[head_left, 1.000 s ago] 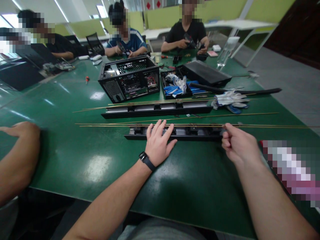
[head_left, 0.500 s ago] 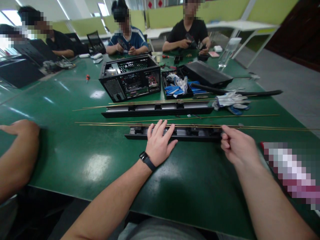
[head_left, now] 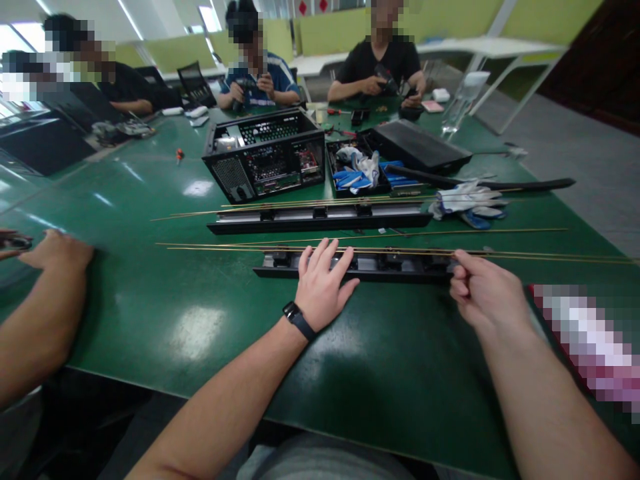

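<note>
My left hand (head_left: 325, 287) lies with its fingers spread across the near black rail (head_left: 300, 272) and the thin brass rods (head_left: 225, 247) above it. A dark watch sits on that wrist. At the rail's right end, my right hand (head_left: 487, 290) has thumb and forefinger pinched at the rods; its other fingers are curled. How many rods are in the pinch I cannot make out. Dark blocks (head_left: 391, 257) sit inside the rail's channel. Parallel behind it lies a second black rail (head_left: 320, 222), with more brass rods along its back edge.
An opened computer case (head_left: 265, 160) stands beyond the rails, beside a box of blue-white gloves (head_left: 357, 170). More gloves (head_left: 467, 203) and a black tube (head_left: 525, 185) lie right. Another person's hand (head_left: 63, 253) is at left; people sit across the green table (head_left: 200, 333).
The view has shifted slightly, so the scene sits further right. My hands keep their places on the rail and rods. At left, the neighbour's hand moved right and a tool came into view.
</note>
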`<state>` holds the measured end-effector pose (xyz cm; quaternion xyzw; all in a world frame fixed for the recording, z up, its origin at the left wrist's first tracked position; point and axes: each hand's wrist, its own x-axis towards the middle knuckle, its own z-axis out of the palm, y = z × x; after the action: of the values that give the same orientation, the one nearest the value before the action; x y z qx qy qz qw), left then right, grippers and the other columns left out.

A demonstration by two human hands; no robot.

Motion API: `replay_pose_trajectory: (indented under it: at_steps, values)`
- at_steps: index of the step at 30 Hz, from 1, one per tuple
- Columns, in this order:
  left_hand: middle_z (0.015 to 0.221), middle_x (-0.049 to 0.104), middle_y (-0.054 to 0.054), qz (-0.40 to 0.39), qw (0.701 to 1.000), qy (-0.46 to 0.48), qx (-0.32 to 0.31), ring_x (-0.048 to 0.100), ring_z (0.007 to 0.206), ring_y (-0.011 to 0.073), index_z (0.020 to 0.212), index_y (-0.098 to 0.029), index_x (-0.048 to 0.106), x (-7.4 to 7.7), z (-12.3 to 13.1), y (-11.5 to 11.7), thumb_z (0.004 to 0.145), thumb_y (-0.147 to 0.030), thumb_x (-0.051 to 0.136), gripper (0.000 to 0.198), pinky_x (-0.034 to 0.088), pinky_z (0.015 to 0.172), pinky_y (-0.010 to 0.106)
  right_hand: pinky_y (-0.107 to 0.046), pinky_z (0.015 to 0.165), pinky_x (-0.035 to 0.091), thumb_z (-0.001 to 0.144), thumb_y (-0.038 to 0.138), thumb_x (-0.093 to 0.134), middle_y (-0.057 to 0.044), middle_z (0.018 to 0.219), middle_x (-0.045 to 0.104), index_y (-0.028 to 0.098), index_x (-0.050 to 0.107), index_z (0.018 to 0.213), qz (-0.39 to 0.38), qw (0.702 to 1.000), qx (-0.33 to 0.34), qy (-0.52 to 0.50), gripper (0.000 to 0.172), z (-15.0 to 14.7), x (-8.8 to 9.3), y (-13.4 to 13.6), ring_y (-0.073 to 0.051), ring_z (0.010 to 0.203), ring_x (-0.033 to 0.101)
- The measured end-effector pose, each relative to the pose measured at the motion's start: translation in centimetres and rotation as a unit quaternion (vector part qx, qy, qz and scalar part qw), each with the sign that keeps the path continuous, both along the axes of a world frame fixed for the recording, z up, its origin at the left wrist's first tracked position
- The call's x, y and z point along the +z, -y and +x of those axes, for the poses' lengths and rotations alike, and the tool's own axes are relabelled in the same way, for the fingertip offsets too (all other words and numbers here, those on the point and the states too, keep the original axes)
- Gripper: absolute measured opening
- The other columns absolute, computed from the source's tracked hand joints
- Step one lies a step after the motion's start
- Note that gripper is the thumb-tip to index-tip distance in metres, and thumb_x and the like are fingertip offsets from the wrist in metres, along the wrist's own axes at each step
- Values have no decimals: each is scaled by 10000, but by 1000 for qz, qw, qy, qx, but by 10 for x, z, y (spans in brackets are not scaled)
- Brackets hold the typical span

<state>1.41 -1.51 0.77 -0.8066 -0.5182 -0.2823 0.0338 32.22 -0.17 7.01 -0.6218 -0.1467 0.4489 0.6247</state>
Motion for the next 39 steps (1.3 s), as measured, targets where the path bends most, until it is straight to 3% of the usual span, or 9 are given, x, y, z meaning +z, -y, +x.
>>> replay_pose_trajectory:
  at_steps: [6, 12, 18, 29, 34, 39]
  values:
    - [1942, 706, 200, -7, 1000, -6, 1, 604, 1877, 463, 1831, -308, 771, 3, 1, 1, 1209, -383, 869, 634, 426, 1575, 721, -134, 379, 283, 1072, 80, 933, 44, 660, 582, 210, 677, 849, -21, 1000, -18, 3, 364, -7, 9, 1, -51, 431, 411]
    - [1938, 706, 217, 1, 1000, -7, -5, 625, 1865, 459, 1821, -282, 777, 3, 1, 1, 1219, -370, 857, 614, 448, 1565, 720, -128, 382, 284, 1010, 120, 1023, 49, 662, 591, 212, 667, 852, -12, 1000, -13, 1, 400, -5, 5, 1, -53, 424, 423]
    - [1939, 705, 223, 0, 1000, -8, -3, 623, 1867, 465, 1818, -282, 781, 3, 0, 1, 1215, -367, 864, 615, 442, 1568, 731, -129, 370, 289, 1068, 55, 912, 32, 656, 604, 196, 681, 817, -8, 1000, -20, -4, 369, -4, 4, 1, -55, 408, 427]
    - [1942, 705, 210, -5, 1000, -3, 0, 609, 1877, 468, 1821, -298, 781, 3, 2, 1, 1211, -376, 866, 620, 422, 1578, 732, -125, 377, 297, 1017, 120, 1024, 41, 659, 604, 211, 663, 835, -16, 1000, -14, 4, 414, -2, 5, 1, -57, 410, 432]
    - [1945, 698, 224, -2, 1000, -5, -4, 610, 1875, 471, 1824, -281, 778, 2, 1, 1, 1213, -378, 865, 625, 428, 1574, 733, -136, 376, 296, 1097, 103, 925, 34, 658, 611, 206, 677, 839, -19, 1000, -9, 4, 372, -4, 8, 2, -54, 406, 417]
    - [1946, 702, 205, -4, 1000, -4, 1, 600, 1882, 470, 1833, -311, 770, 0, 0, 1, 1194, -379, 888, 653, 409, 1583, 740, -143, 370, 275, 1051, 198, 1021, 30, 648, 623, 205, 728, 898, -14, 1000, -2, 16, 331, -5, 5, 2, -61, 418, 417]
